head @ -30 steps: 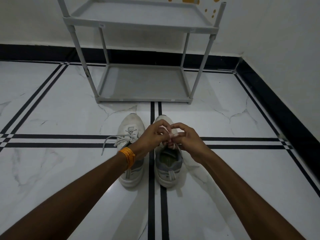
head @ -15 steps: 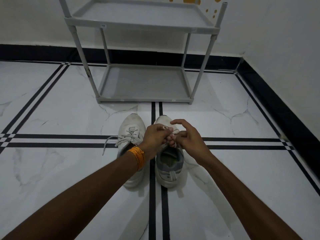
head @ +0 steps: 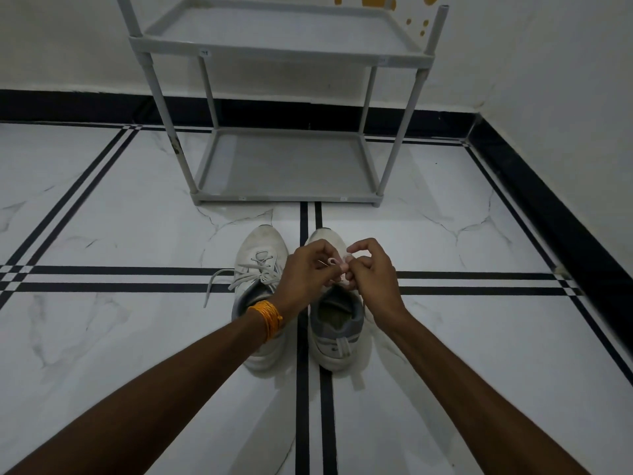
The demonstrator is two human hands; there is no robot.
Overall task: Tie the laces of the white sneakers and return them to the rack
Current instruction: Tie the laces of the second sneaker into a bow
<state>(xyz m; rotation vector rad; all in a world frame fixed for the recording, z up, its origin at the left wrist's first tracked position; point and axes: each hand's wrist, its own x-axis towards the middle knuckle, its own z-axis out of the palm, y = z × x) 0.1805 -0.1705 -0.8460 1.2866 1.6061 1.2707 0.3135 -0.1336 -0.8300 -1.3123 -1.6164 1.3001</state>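
A white marble floor (head: 102, 337) crossed by paired black stripes fills most of the view, edged by a black skirting (head: 68, 104) beneath two white walls that meet in the far right corner. Against the far wall stands one grey rack (head: 287, 166) with two shelves in view, one low and one above it, both bare, on four corner posts.

Just near of the rack, two white sneakers sit side by side on the floor with toes pointing far and heels near. The left sneaker (head: 262, 245) lies left of the central pair of stripes; its laces (head: 236, 277) are loose, one end trailing out to the left across the floor. The right sneaker (head: 337, 334) sits on and just right of those stripes, its grey collar and heel tab facing near.

Two bare forearms reach in from the near edge and meet over the right sneaker's lacing. The left hand (head: 305, 272), with a stack of orange bangles (head: 269, 318) on its wrist, is curled with its fingertips pinching a small loop of white lace (head: 332, 262). The right hand (head: 371, 272) is curled too, thumb and forefinger pinched on the lace just beside the left hand's fingers. The two hands touch above the shoe's tongue.
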